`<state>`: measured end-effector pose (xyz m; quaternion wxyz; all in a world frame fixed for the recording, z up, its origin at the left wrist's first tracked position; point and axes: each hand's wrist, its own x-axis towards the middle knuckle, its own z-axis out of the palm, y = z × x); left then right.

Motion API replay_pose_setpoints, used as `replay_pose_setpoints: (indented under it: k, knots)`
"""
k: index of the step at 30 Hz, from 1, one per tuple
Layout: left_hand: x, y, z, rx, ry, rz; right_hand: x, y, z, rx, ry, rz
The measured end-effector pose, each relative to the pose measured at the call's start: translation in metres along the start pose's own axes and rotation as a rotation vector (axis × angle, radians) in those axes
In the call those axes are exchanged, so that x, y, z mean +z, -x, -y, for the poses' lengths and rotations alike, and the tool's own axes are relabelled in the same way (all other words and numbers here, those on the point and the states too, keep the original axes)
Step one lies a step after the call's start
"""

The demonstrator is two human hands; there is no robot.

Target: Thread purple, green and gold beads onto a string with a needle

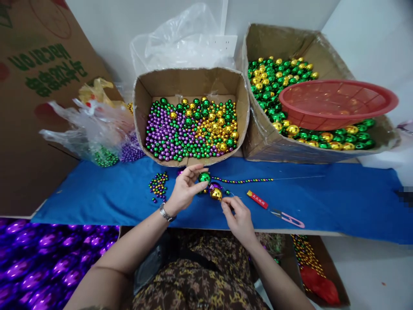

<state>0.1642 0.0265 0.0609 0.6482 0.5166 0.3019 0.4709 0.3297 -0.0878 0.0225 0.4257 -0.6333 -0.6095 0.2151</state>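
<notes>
A patterned lap and two bare forearms fill the bottom of the view, a wristwatch (165, 212) on the left wrist. The left hand (183, 189) is closed around a green ball (204, 177), pinching it between thumb and fingertips just above the blue cloth (322, 202). The right hand (237, 215) has its fingers drawn narrow, apparently pinching a thin thread beside a gold ball (216, 193) and a purple ball (213, 186); the thread itself is too fine to make out there. A beaded strand (241, 181) of small mixed beads trails right across the cloth from the balls.

Judging the risks: if the pinch on the thread slackens, the balls could slide off and roll away over the table edge. A tug could also drag the strand into the loose bead pile (158, 185) just left of the hands and scatter it. The thread snips (290, 216) lie close to the right hand, and a careless sweep might knock them.

Writing: the red lighter (257, 199) carries characters too small to read; the cardboard sheet (41, 64) at left shows green print, upside down and not legible
</notes>
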Motion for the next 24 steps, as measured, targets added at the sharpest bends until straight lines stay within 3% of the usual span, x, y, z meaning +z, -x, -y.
replay_pose_setpoints:
  k: [6,10,14,16,21,24]
  knots:
    - [0.000,-0.002,-0.001,-0.055,0.023,0.081,0.012,0.003,-0.015,0.188,-0.324,0.038]
    - [0.001,-0.004,0.001,-0.064,0.015,0.087,0.017,0.004,-0.019,0.220,-0.473,0.091]
    - [0.001,-0.018,-0.009,-0.056,-0.026,0.232,0.014,0.001,-0.018,0.217,-0.491,0.059]
    - [-0.005,-0.039,-0.014,-0.021,-0.110,0.217,0.010,0.000,-0.017,0.201,-0.491,0.011]
    - [-0.029,-0.120,-0.007,0.195,-0.694,-0.100,0.002,-0.002,-0.018,0.168,-0.507,-0.065]
    - [-0.036,-0.156,0.003,0.207,-1.030,-0.087,-0.003,-0.002,-0.018,0.158,-0.525,-0.083]
